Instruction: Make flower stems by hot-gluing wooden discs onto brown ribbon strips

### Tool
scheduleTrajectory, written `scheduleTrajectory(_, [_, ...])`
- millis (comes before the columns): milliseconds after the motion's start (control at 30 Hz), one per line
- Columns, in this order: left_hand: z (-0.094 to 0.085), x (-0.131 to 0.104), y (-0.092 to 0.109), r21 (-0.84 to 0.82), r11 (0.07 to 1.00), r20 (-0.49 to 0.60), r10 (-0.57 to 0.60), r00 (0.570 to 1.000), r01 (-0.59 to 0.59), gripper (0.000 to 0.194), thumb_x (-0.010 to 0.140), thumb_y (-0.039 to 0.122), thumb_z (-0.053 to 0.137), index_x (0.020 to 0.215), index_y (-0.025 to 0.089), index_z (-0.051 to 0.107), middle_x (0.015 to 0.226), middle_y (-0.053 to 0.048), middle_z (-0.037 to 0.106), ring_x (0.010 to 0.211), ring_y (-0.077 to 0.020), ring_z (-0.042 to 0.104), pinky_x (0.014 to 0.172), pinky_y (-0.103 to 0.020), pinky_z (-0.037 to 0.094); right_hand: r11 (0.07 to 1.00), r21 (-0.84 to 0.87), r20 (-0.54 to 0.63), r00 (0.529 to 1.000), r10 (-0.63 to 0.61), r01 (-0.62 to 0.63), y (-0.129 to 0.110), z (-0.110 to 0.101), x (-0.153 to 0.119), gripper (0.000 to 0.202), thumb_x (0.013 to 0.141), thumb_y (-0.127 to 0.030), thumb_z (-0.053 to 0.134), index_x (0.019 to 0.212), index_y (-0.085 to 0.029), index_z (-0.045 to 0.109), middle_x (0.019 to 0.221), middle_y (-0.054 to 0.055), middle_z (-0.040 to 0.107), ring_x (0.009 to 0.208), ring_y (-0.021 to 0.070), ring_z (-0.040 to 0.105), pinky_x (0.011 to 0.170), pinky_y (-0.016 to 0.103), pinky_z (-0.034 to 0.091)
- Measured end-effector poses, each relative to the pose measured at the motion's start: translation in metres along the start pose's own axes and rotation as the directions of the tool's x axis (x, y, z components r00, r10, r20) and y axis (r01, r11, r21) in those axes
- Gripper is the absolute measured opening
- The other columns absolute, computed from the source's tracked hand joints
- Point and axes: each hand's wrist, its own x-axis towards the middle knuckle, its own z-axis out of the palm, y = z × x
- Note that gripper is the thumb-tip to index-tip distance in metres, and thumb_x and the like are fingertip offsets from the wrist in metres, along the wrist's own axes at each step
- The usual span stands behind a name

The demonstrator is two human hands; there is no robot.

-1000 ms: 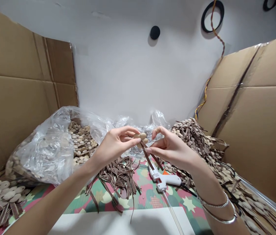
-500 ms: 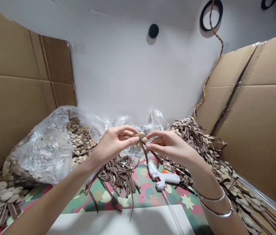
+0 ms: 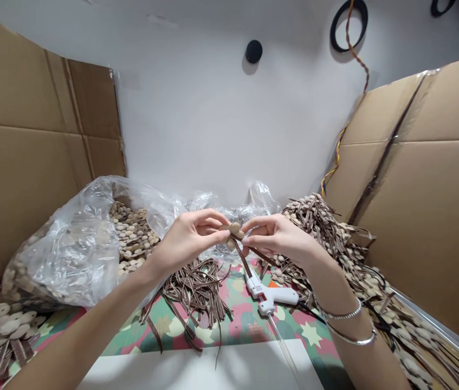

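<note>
Between my hands is a small beige flower-shaped piece (image 3: 235,228) with rounded petals and brown ribbon tails (image 3: 242,259) hanging from it. My left hand (image 3: 192,233) pinches its left side between thumb and fingers. On the right side, my right hand (image 3: 276,234) pinches it where the ribbon meets the petals. Below them a white glue gun (image 3: 270,297) lies on the patterned cloth (image 3: 237,325), with a clear glue stick (image 3: 282,346) sticking out of its back. A heap of loose brown ribbon strips (image 3: 196,292) lies left of the glue gun.
At left, a clear plastic bag (image 3: 78,254) holds many beige pieces (image 3: 134,233). Piles of ribboned pieces lie at right (image 3: 322,233) and lower left (image 3: 1,325). Cardboard walls stand left (image 3: 21,135) and right (image 3: 428,179). A white sheet (image 3: 205,368) lies in front.
Both hands keep hold of the flower-shaped piece, which has tilted slightly. My right wrist has shifted a little left, and the ribbon tails have swung slightly to the right.
</note>
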Motion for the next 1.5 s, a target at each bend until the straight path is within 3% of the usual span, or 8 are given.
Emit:
scheduleTrajectory(200, [-0.001, 0.001, -0.003, 0.068, 0.997, -0.029, 0.025, 0.999, -0.023, 0.017, 0.078, 0.028, 0.059, 0.091, 0.017, 0.060, 0.089, -0.005, 0.068, 0.081, -0.0161, 0.065, 0.072, -0.024, 0.051, 0.992, -0.120, 0.007, 1.000, 0.027, -0.026, 0.002, -0.003, -0.001, 0.017, 0.075, -0.027, 0.060, 0.084, -0.015, 0.068, 0.066, 0.005, 0.062, 0.048, 0.0073, 0.035, 0.042, 0.024, 0.022])
scheduleTrajectory(400, [-0.003, 0.001, -0.006, 0.030, 0.999, 0.008, 0.037, 0.999, -0.037, 0.019, 0.077, 0.028, 0.061, 0.092, 0.016, 0.060, 0.089, -0.004, 0.069, 0.082, -0.0157, 0.065, 0.072, -0.023, 0.052, 0.977, -0.210, 0.052, 0.998, 0.047, -0.035, 0.002, -0.005, -0.001, 0.020, 0.074, -0.035, 0.063, 0.081, -0.016, 0.068, 0.060, -0.001, 0.050, 0.049, 0.0069, 0.031, 0.043, 0.024, 0.021])
scheduleTrajectory(600, [-0.005, 0.003, -0.009, 0.038, 0.998, 0.000, 0.056, 0.998, -0.056, 0.019, 0.077, 0.028, 0.062, 0.092, 0.016, 0.060, 0.090, -0.005, 0.068, 0.083, -0.0156, 0.065, 0.071, -0.023, 0.052, 0.985, -0.167, 0.166, 0.984, 0.066, -0.038, 0.008, -0.002, 0.005, 0.027, 0.074, -0.040, 0.063, 0.069, -0.014, 0.067, 0.051, -0.004, 0.036, 0.047, 0.0061, 0.025, 0.043, 0.025, 0.016])
scheduleTrajectory(900, [-0.006, 0.003, -0.010, 0.038, 0.995, 0.027, 0.086, 0.996, -0.087, 0.019, 0.077, 0.026, 0.062, 0.091, 0.014, 0.061, 0.087, -0.006, 0.068, 0.079, -0.0143, 0.064, 0.069, -0.022, 0.051, 0.987, -0.149, 0.229, 0.969, 0.094, -0.061, 0.012, -0.008, 0.007, 0.026, 0.076, -0.038, 0.062, 0.069, -0.014, 0.069, 0.047, -0.003, 0.044, 0.042, 0.0054, 0.027, 0.041, 0.025, 0.017])
scheduleTrajectory(1333, [-0.008, 0.004, -0.015, 0.065, 0.988, 0.092, 0.132, 0.987, -0.138, 0.018, 0.077, 0.022, 0.062, 0.092, 0.013, 0.061, 0.085, -0.005, 0.067, 0.079, -0.0132, 0.064, 0.070, -0.021, 0.052, 0.986, -0.153, 0.357, 0.927, 0.116, -0.064, 0.024, -0.014, 0.012, 0.030, 0.075, -0.041, 0.064, 0.072, -0.012, 0.071, 0.042, -0.006, 0.039, 0.038, 0.0038, 0.028, 0.038, 0.023, 0.019])
scheduleTrajectory(1500, [-0.009, 0.005, -0.016, 0.073, 0.986, 0.111, 0.142, 0.984, -0.151, 0.017, 0.077, 0.021, 0.061, 0.092, 0.013, 0.062, 0.086, -0.006, 0.067, 0.079, -0.0139, 0.064, 0.071, -0.022, 0.053, 0.980, -0.194, 0.398, 0.910, 0.115, -0.039, 0.026, -0.016, 0.014, 0.034, 0.076, -0.043, 0.061, 0.085, -0.012, 0.072, 0.042, -0.006, 0.040, 0.037, 0.0040, 0.029, 0.038, 0.022, 0.021])
